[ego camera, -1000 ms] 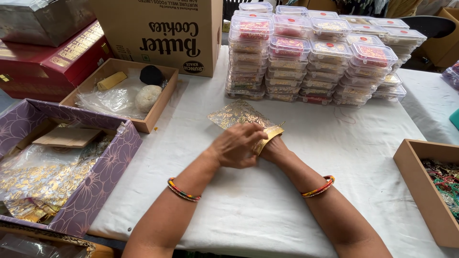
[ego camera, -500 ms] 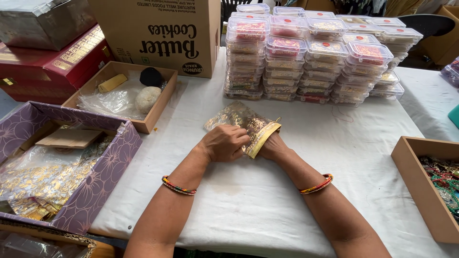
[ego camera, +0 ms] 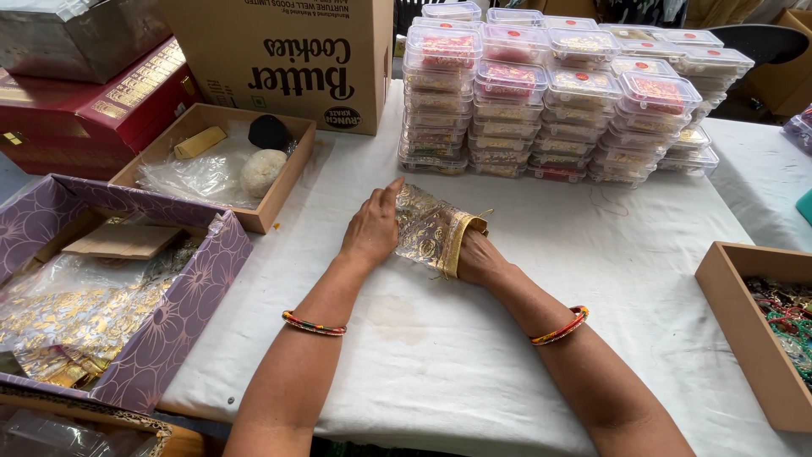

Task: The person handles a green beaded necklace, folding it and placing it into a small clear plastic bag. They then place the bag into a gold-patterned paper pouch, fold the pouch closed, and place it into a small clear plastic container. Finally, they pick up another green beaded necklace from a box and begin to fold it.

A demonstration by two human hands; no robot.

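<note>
A sheer gold-patterned drawstring pouch (ego camera: 427,227) lies on the white tablecloth (ego camera: 474,355) in front of me. My right hand (ego camera: 479,259) is pushed into its open mouth, with the fingers hidden inside the fabric. My left hand (ego camera: 372,227) lies flat along the pouch's left side, fingers stretched toward its closed end, pressing the fabric.
Stacks of clear lidded plastic boxes (ego camera: 558,93) stand behind the pouch. A large cardboard carton (ego camera: 279,51) and a shallow brown tray (ego camera: 216,161) sit at the back left. A purple box of gold pouches (ego camera: 101,305) is at left, a brown box of beads (ego camera: 765,330) at right.
My left hand has moved from the pouch's mouth to its left side and flattened out. My right hand has gone deeper into the pouch, which is now bunched around it.
</note>
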